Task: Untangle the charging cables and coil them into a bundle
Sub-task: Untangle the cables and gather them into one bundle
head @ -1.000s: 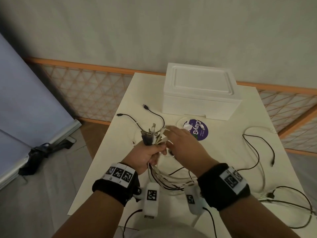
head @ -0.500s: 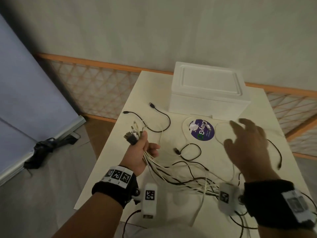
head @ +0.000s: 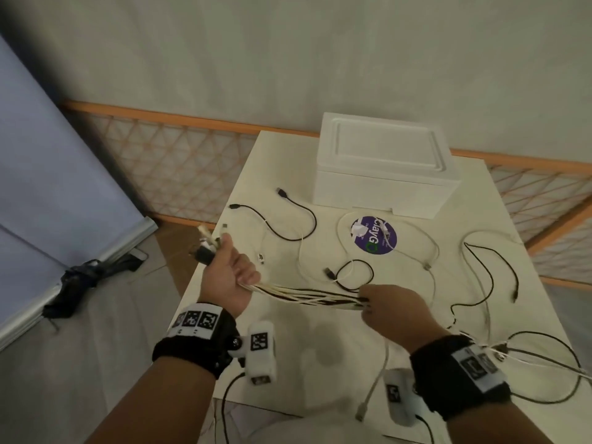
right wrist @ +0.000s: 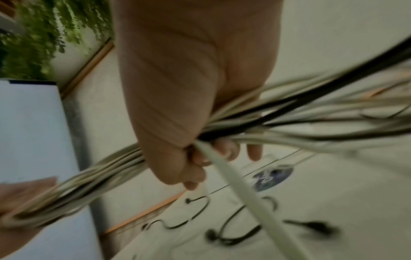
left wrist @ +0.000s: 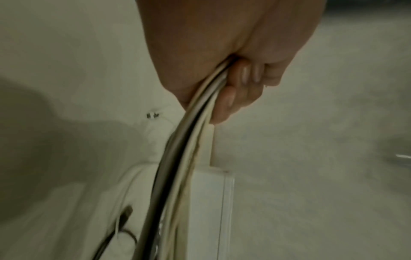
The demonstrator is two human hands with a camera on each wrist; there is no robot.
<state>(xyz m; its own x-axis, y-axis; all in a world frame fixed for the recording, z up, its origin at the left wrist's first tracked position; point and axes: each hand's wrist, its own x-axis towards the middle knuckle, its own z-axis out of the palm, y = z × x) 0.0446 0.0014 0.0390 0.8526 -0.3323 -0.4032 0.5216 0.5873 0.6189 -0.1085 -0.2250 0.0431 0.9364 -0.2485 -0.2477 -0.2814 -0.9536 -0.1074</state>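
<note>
Head looks down; wrists close, sharing cables [head: 307, 294].

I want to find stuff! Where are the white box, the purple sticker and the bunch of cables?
white foam box [head: 381, 149], head view, its lid.
purple round sticker [head: 374, 237], head view, its middle.
cable bunch [head: 307, 294], head view, stretch between both hands.

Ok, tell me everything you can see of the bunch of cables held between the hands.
The cable bunch is a mix of thin white and black cords that look rubbery, pulled fairly straight above the table. The left hand grips one end, plugs sticking out past its thumb. The right hand grips it further along; beyond it, loose strands trail across the tabletop.
</note>
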